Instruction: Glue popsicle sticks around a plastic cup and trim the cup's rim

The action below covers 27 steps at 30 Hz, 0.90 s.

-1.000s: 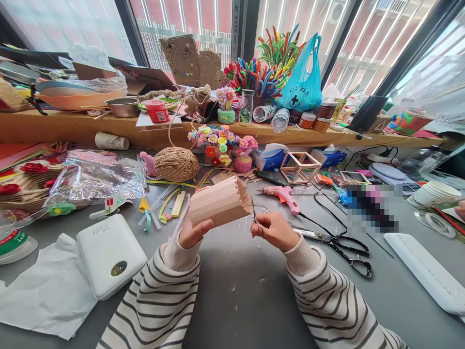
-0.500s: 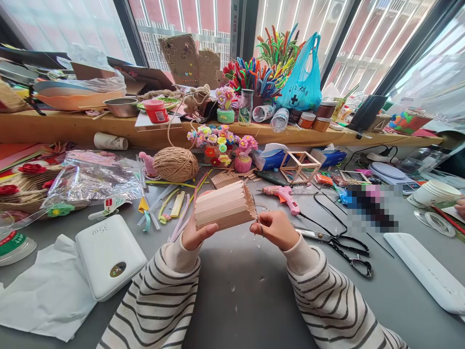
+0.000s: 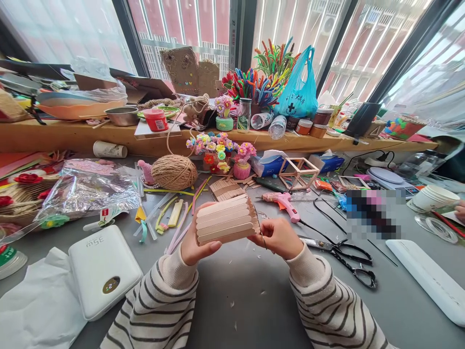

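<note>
My left hand (image 3: 196, 247) grips a stepped block of glued craft sticks (image 3: 225, 220) from below, thumb on its front edge. My right hand (image 3: 279, 237) is closed at the block's right end, pinching a thin dark metal tool (image 3: 260, 228) that looks like tweezers or small scissors. Both hands hover over the grey table (image 3: 240, 295), where small pale glue scraps lie. Striped sleeves cover both my forearms.
A pink glue gun (image 3: 285, 202), black scissors (image 3: 345, 257), a wooden stick cube (image 3: 298, 172), a twine ball (image 3: 174, 172), a white power bank (image 3: 103, 269) and loose sticks surround the hands. Craft clutter fills the wooden shelf (image 3: 65, 133). Another person's hand (image 3: 460, 211) shows at the right edge.
The stick block has swung from tilted up to nearly level and come lower. My right hand has closed in against its right end.
</note>
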Each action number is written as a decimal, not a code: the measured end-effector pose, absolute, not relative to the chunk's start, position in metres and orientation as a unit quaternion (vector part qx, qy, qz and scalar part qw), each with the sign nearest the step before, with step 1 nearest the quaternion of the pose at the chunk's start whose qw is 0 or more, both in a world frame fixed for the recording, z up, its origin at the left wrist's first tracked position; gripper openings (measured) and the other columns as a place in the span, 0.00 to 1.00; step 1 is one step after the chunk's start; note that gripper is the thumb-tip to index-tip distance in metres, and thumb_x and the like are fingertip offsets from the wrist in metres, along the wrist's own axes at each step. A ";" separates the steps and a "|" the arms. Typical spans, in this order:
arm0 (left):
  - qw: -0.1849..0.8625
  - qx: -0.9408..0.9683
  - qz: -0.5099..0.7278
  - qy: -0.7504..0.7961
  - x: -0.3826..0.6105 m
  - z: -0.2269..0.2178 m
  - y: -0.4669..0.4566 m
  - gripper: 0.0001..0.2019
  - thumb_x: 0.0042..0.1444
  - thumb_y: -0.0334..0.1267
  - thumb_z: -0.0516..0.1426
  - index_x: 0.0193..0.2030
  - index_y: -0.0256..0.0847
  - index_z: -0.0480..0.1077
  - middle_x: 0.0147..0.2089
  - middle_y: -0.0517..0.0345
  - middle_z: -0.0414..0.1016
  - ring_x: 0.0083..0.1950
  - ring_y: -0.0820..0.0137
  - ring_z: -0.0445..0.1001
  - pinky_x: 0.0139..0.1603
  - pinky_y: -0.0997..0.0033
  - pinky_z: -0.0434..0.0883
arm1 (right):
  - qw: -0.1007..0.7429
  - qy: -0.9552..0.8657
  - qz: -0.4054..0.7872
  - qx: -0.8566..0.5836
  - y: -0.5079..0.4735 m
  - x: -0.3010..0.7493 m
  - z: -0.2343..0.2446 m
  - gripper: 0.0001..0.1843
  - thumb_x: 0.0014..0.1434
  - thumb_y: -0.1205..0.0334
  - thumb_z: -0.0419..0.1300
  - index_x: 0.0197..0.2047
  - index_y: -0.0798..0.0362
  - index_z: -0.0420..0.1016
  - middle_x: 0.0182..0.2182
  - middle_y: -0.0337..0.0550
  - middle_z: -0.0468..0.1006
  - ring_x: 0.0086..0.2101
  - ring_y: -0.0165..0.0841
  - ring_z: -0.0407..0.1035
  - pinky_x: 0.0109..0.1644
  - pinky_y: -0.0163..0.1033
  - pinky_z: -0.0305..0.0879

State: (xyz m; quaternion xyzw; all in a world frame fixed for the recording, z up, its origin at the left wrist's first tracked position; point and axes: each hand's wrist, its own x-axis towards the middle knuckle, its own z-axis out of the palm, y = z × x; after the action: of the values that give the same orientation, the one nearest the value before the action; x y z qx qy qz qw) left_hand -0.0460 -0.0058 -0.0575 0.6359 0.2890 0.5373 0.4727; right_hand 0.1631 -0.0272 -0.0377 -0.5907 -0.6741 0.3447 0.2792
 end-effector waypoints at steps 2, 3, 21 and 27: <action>0.477 0.652 0.505 0.303 -0.046 -0.054 -0.007 0.38 0.34 0.48 0.61 0.54 0.39 0.57 0.47 0.45 0.66 0.47 0.52 0.67 0.47 0.54 0.65 | 0.285 -0.670 0.314 -0.609 -0.027 0.161 -0.039 0.17 0.41 0.56 0.58 0.12 0.53 0.55 0.09 0.32 0.58 0.15 0.22 0.51 0.19 0.30 0.46; 0.477 0.659 0.495 0.306 -0.046 -0.052 -0.008 0.38 0.35 0.48 0.61 0.55 0.39 0.57 0.47 0.45 0.66 0.47 0.53 0.67 0.47 0.54 0.65 | 0.291 -0.666 0.301 -0.617 -0.027 0.160 -0.040 0.15 0.40 0.61 0.58 0.11 0.53 0.56 0.09 0.31 0.59 0.16 0.22 0.51 0.20 0.30 0.46; 0.460 0.650 0.512 0.322 -0.043 -0.051 -0.008 0.38 0.34 0.49 0.61 0.55 0.41 0.56 0.45 0.47 0.66 0.46 0.54 0.67 0.47 0.54 0.65 | 0.369 -0.623 0.273 -0.634 -0.025 0.153 -0.050 0.17 0.39 0.64 0.57 0.09 0.53 0.52 0.08 0.32 0.60 0.15 0.22 0.52 0.21 0.29 0.50; 0.464 0.674 0.494 0.293 -0.049 -0.059 -0.006 0.35 0.37 0.44 0.61 0.54 0.42 0.55 0.48 0.48 0.67 0.48 0.56 0.67 0.47 0.57 0.66 | 0.364 -0.623 0.245 -0.648 -0.026 0.154 -0.049 0.17 0.37 0.62 0.59 0.09 0.53 0.53 0.09 0.31 0.57 0.16 0.22 0.50 0.20 0.29 0.46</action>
State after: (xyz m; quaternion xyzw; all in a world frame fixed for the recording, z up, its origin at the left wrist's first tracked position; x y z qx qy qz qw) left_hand -0.0485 -0.0057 -0.0589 0.6743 0.2934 0.4939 0.4639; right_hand 0.1545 -0.0258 -0.0492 -0.6477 -0.6229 0.2449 0.3639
